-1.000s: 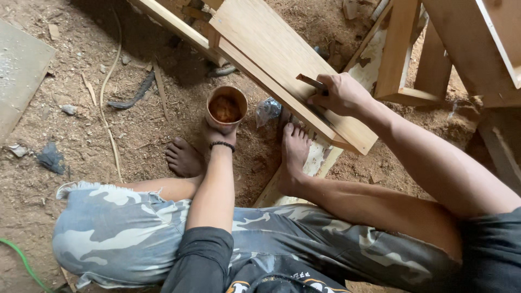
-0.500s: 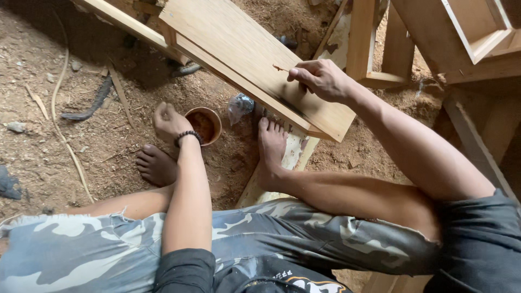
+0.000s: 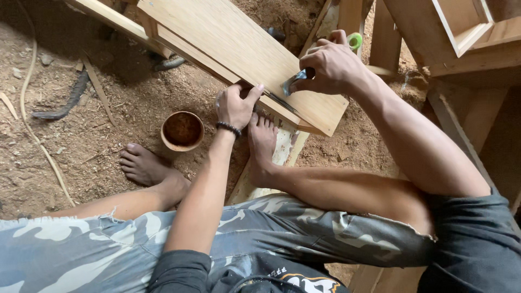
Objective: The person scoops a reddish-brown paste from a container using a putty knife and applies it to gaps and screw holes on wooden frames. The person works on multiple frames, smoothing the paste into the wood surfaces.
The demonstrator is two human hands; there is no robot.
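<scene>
Wooden panel point(image 3: 239, 49): pale, flat, tilted over my feet. Small blade tool point(image 3: 290, 89): bluish, thin, pressed against its edge.

I saw a pale tan wooden panel point(image 3: 239, 49), a reddish-brown round cup point(image 3: 183, 131) with a darker brown inside, and a black bead bracelet point(image 3: 228, 128). The shorts point(image 3: 304, 228) were grey-and-white camouflage, the ground point(image 3: 65, 152) sandy brown, and a small ring point(image 3: 355, 40) bright green.

Soft, even daylight falls on the wooden panel point(image 3: 239, 49), without glare. Deep shadow lies beneath the panel's upper-left end. Focus is sharp around the panel; the corners look slightly stretched.
</scene>
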